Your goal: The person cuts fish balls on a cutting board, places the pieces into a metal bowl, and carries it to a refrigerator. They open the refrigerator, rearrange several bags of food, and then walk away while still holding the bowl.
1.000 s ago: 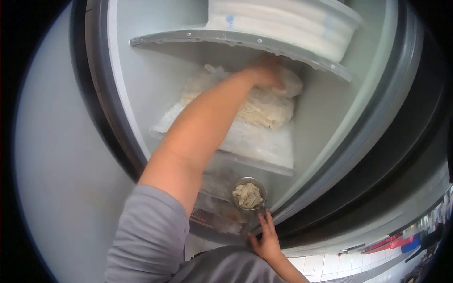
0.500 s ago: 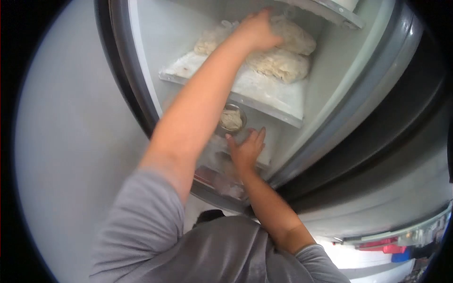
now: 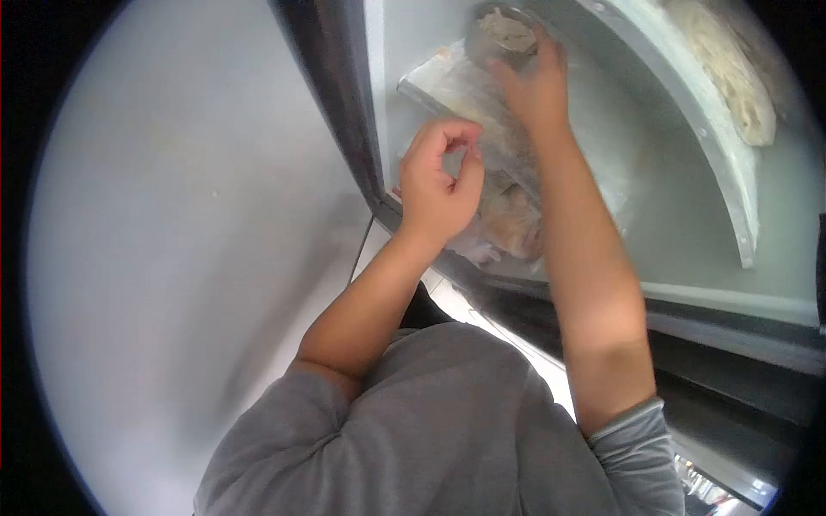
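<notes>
In the head view, a round metal bowl point(image 3: 471, 45) sits on the lower shelf inside a freezer-like cabinet, with pale, lumpy food point(image 3: 508, 31) in it. My right hand point(image 3: 535, 90) grips its near side, thumb and fingers spread around the wall. Lower and to the left, my left hand point(image 3: 440, 176) is raised with fingers curled and the thumb tip brought to the fingertips. Nothing shows inside that ring of fingers. Below the hands lie frosty clear plastic bags point(image 3: 508, 211) with pale and brownish contents.
The upper shelf point(image 3: 701, 129) curves along the right, bearing a bag of pale food point(image 3: 731, 77). A large smooth grey door or panel point(image 3: 198, 224) fills the left side. The dark door frame point(image 3: 331, 95) stands beside the opening, and white floor shows below.
My left hand has come down from the bags on the upper shelf. My right hand has moved from just short of the bowl onto it. The view has turned and shifted lower.
</notes>
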### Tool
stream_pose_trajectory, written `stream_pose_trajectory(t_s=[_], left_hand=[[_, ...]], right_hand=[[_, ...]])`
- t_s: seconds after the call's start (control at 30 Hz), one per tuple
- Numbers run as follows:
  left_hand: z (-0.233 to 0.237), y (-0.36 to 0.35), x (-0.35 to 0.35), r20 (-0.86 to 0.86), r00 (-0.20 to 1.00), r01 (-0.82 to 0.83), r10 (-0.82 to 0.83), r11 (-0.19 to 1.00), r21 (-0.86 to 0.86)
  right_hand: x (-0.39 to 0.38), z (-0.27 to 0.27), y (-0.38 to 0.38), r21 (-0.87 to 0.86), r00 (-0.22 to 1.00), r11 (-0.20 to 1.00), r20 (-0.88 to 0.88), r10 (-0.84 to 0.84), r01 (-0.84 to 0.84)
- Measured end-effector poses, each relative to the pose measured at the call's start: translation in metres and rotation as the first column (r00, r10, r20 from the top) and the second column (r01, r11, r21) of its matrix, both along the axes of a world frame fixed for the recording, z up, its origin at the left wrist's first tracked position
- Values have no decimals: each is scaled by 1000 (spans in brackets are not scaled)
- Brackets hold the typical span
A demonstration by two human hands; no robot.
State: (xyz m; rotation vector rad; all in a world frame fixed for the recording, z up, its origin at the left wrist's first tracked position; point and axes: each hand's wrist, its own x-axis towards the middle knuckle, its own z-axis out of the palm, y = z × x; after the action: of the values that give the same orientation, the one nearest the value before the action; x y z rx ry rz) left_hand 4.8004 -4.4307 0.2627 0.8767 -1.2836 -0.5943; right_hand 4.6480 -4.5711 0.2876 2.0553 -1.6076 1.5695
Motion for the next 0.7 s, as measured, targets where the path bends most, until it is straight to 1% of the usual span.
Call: stream_pose_trajectory(t_s=[0.03, 0.07, 0.1, 0.17, 0.23, 0.3, 0.33, 0.37, 0.4, 0.43, 0.5, 0.57, 0.6, 0.63, 0.67, 0.7], left_hand=[[-10, -3, 10, -3, 1000, -10, 10, 1000, 9], [-20, -4, 21, 20, 1000, 15, -16, 1000, 22], [-27, -7, 32, 43, 998, 35, -36, 999, 33], [-35, -15, 50, 57, 998, 0, -3, 998, 55], [-39, -19, 72, 76, 997, -35, 30, 997, 62], [-42, -19, 89, 34, 997, -68, 65, 995, 75], [-45, -21, 94, 32, 997, -78, 76, 994, 73], [-49, -24, 97, -26, 997, -74, 76, 995, 73], [-51, -30, 98, -81, 994, -64, 70, 996, 68], [-51, -37, 89, -99, 994, -41, 46, 998, 55], [-48, -38, 89, -145, 989, -11, 21, 997, 70], [-36, -48, 76, -158, 987, 14, -10, 1000, 20], [-27, -54, 65, -169, 985, 29, -33, 999, -21], [-16, -59, 52, -173, 983, 52, -56, 998, -29], [-1, -67, 33, -187, 974, 107, -125, 989, -106], [14, -74, 16, -207, 959, 155, -192, 971, -182]], right_hand=[[4, -3, -30, 142, 995, 990, -95, -7, 20], [6, -7, -48, 279, 983, 959, -185, 3, 50], [7, -9, -58, 288, 983, 957, -183, 21, 33], [9, -13, -79, 397, 973, 917, -224, 59, 36], [6, -19, -78, 422, 987, 906, -152, 54, 15], [12, -16, -51, 329, 989, 938, -131, -71, 111], [1, -27, -46, 316, 992, 940, -50, -119, 129], [-11, -41, -40, 305, 984, 940, 34, -174, 155], [-13, -42, -18, 224, 974, 954, 60, -217, 199], [-24, -38, 12, 131, 958, 955, 73, -276, 265], [-31, -45, 62, 44, 952, 961, 131, -276, 272], [-43, -52, 101, 141, 898, 900, 103, -427, 412], [-54, -62, 110, 128, 889, 892, 101, -446, 433], [-68, -76, 119, 174, 879, 867, 21, -477, 467], [-81, -76, 125, 197, 857, 836, -51, -512, 511], [-93, -73, 131, 163, 839, 824, -54, -541, 542]])
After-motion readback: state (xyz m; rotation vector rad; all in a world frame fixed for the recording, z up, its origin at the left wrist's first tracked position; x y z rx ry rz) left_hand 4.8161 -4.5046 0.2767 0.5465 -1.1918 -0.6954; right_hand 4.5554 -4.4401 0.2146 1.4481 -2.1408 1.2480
